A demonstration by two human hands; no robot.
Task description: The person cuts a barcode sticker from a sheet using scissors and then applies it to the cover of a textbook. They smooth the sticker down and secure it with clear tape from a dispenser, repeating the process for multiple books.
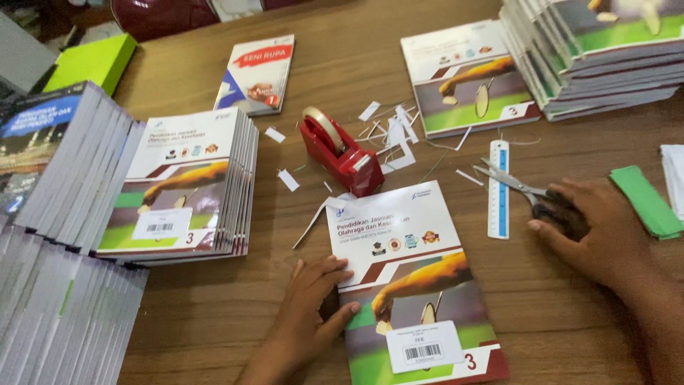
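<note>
Wooden table [342, 71] strewn with paper scraps [390, 132]

The left hand [313, 299] lies palm down, fingers spread and pointing right, thumb stretched forward, forearm running in from the lower edge. The right hand [595, 228] rests knuckles up, fingers curled closed, its forearm entering from the lower right

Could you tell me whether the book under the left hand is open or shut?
Shut: the book lies flat, front cover up, the left hand pressing its edge.
</note>
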